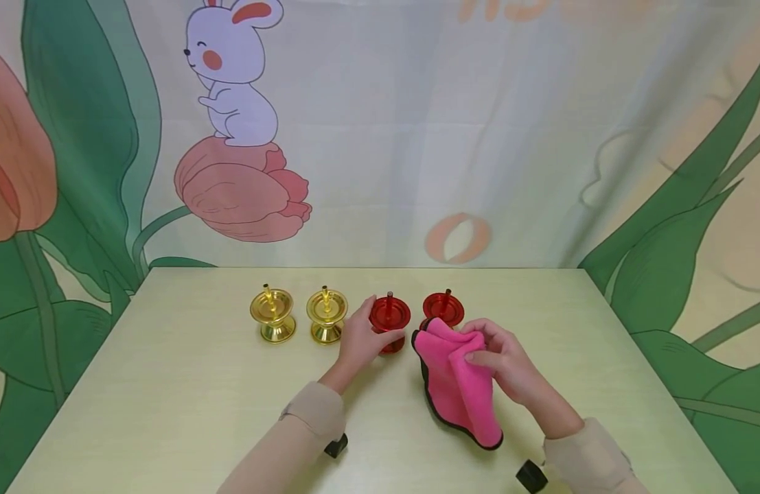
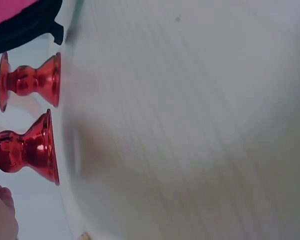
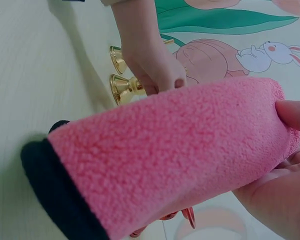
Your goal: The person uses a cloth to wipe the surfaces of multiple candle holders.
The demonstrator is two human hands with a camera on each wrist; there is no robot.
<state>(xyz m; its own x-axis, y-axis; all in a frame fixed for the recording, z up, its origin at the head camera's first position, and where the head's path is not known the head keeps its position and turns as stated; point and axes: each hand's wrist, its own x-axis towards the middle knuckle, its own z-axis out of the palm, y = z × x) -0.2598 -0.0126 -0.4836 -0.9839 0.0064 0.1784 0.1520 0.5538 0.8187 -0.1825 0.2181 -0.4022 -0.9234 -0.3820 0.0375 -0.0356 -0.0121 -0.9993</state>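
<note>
Right hand (image 1: 506, 357): thumb and fingers pinched on the upper end of a folded pink cloth (image 1: 456, 384); the cloth's dark-edged length slants down toward the person. Left hand (image 1: 362, 337): thumb and fingers curled round the left red candlestick (image 1: 393, 321), just under and beside its dish. Cloth is near that candlestick, not on it.

Hidden: cloth covers most of the stem and base of the right red candlestick (image 1: 447, 312) in head view; left wrist view shows that base. Left fingertips partly masked, left hand cut off at frame edge in left wrist view. Can't tell if the cloth's low end touches the table (image 1: 200, 391).

Two gold candlesticks (image 1: 272, 315) stand upright left of the left hand, nearer one just beside it. Tabletop runs forward and out to both sides; its back edge meets a printed curtain (image 1: 417, 137) behind the row.
</note>
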